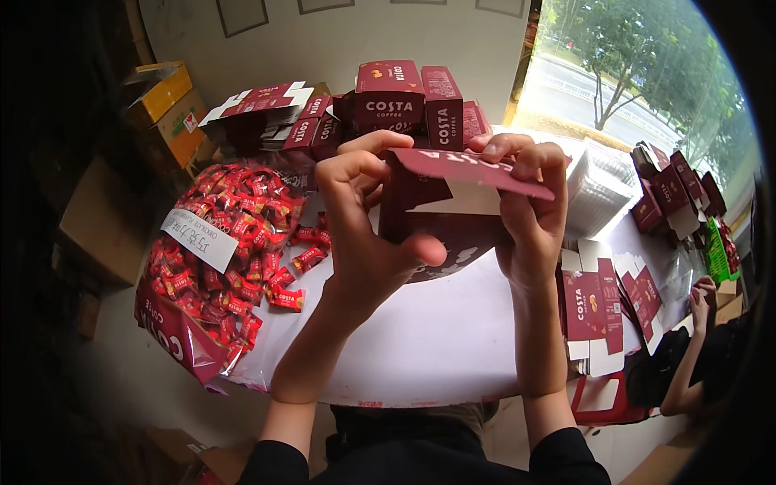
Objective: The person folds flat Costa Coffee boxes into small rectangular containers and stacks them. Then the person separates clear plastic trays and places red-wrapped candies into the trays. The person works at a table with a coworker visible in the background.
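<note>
Between my two hands, above the white table, is a maroon printed cardboard box with its top flap up and partly folded. My left hand holds its left side, with the fingers curled behind and the thumb stretched across the front. Gripping the flap's right part and the box's right side is my right hand, thumb in front and fingers over the top edge. What is inside the box is hidden. To the left of my left hand lie loose red-wrapped candies.
A large clear bag of red-wrapped candies stands at the left. Maroon boxes are stacked at the back. On the right are clear plastic trays, flat cartons and more boxes. Another person's hand shows at the far right.
</note>
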Tool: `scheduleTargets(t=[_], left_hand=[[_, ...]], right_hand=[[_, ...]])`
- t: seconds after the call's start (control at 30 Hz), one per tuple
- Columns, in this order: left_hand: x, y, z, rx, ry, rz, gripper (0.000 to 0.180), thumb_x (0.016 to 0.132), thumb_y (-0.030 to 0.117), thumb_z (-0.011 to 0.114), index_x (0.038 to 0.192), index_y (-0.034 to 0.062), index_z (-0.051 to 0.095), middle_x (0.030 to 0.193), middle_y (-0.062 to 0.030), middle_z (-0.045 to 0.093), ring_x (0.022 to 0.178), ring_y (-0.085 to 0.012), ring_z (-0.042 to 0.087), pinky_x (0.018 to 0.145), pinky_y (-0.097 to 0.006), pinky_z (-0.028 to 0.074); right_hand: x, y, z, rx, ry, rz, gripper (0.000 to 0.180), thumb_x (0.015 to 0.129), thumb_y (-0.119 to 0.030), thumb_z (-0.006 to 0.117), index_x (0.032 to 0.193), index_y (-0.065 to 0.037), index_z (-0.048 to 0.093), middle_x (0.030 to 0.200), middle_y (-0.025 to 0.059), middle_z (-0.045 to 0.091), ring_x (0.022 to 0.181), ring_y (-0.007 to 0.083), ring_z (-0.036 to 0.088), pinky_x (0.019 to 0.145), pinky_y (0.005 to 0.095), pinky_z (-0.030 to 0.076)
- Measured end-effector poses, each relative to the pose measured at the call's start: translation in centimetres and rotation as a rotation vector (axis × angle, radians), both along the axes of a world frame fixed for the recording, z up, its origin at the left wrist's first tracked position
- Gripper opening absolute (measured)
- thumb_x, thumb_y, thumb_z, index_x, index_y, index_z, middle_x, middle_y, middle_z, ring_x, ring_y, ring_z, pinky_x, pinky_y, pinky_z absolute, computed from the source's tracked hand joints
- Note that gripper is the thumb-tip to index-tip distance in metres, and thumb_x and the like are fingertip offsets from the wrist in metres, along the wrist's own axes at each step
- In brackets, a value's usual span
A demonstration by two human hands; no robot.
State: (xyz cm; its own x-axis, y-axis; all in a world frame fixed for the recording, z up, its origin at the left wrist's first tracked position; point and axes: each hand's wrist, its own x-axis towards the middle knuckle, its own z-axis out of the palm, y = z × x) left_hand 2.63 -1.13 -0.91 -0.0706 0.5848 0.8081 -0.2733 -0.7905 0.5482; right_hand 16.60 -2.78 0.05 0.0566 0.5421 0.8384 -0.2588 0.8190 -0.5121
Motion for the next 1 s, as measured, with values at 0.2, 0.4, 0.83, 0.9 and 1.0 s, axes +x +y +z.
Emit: scheduleTargets(t=[0.2, 0.4, 0.83, 0.9, 1.0], left_hand=[[-1.3, 0.5, 0.8, -0.157, 0.122, -0.025, 0.103, 0.048, 0.073, 0.063, 0.118, 0.0051, 0.028, 0.115, -0.0143, 0.045, 0.09, -0.0216, 0.059, 0.07, -0.029, 0.05], [-1.5, 0.6, 0.5, -0.015, 0.207, -0.057, 0.089, 0.06, 0.072, 0.058, 0.117, 0.007, 0.038, 0.121, -0.013, 0.044, 0.093, -0.0235, 0.06, 0.069, -0.029, 0.051], [-3.2, 1.0, 1.3, 0.037, 0.285, 0.068, 0.062, 0.08, 0.065, 0.04, 0.1, 0.0061, 0.044, 0.124, -0.0191, 0.044, 0.115, -0.026, 0.044, 0.092, -0.038, 0.04], [-3.2, 1.1, 1.1, 0.062, 0.317, 0.113, 0.056, 0.082, 0.061, 0.042, 0.097, 0.0069, 0.044, 0.125, -0.0191, 0.043, 0.119, -0.0267, 0.041, 0.094, -0.039, 0.038], [-3.0, 1.2, 0.8, 0.085, 0.31, 0.089, 0.045, 0.082, 0.05, 0.053, 0.09, 0.0066, 0.048, 0.125, -0.0175, 0.042, 0.108, -0.0209, 0.048, 0.082, -0.033, 0.044]], right_hand=[[-0.1, -0.4, 0.3, -0.103, -0.169, -0.157, 0.034, 0.073, -0.013, 0.07, 0.092, -0.004, 0.044, 0.101, 0.0088, 0.054, 0.097, 0.0157, 0.05, 0.089, 0.0309, 0.039], [0.1, -0.3, 0.1, -0.074, -0.09, -0.083, 0.016, 0.074, 0.003, 0.059, 0.089, 0.001, 0.054, 0.1, 0.0085, 0.055, 0.095, 0.0137, 0.052, 0.084, 0.0276, 0.041], [0.2, -1.2, 1.2, -0.035, -0.432, -0.159, 0.021, 0.076, -0.001, 0.061, 0.095, -0.006, 0.067, 0.114, 0.0125, 0.053, 0.102, 0.0207, 0.055, 0.081, 0.0317, 0.048], [0.4, -0.9, 1.1, -0.087, -0.425, -0.1, 0.019, 0.076, 0.0, 0.061, 0.094, -0.005, 0.066, 0.115, 0.0124, 0.052, 0.101, 0.0206, 0.056, 0.078, 0.0301, 0.048], [1.2, -0.8, 1.0, -0.18, -0.477, -0.032, 0.014, 0.076, -0.002, 0.063, 0.09, -0.003, 0.065, 0.116, 0.0131, 0.051, 0.107, 0.023, 0.053, 0.085, 0.0324, 0.045]])
